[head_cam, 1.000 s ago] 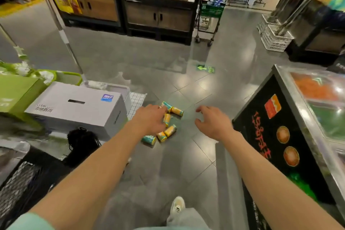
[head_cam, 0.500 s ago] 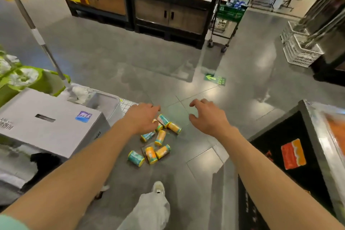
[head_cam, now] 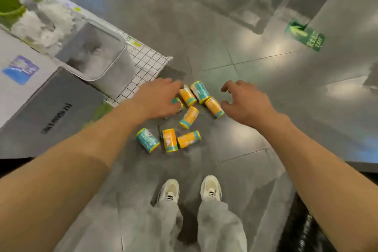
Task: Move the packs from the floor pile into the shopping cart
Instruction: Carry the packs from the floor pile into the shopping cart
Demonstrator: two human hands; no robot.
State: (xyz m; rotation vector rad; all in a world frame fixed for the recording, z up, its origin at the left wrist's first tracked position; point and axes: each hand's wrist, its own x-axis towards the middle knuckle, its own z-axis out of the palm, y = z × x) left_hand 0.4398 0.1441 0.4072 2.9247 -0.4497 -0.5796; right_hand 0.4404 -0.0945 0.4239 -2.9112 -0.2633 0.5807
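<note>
Hands (head_cam: 202,100) above floor packs (head_cam: 189,117)

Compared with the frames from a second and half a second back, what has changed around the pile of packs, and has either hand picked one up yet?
Both hands have come down to the packs as the view tilted toward the floor. The left hand now reaches over the pile's left edge; the right hand hovers at its right with fingers curled, holding nothing. No pack looks lifted. The pile lies as before beside the wire cart.

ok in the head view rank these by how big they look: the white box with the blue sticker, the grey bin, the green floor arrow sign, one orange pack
1. white box
2. grey bin
3. green floor arrow sign
4. orange pack

The box is nearest the camera, so its lead is partly perspective.
</note>
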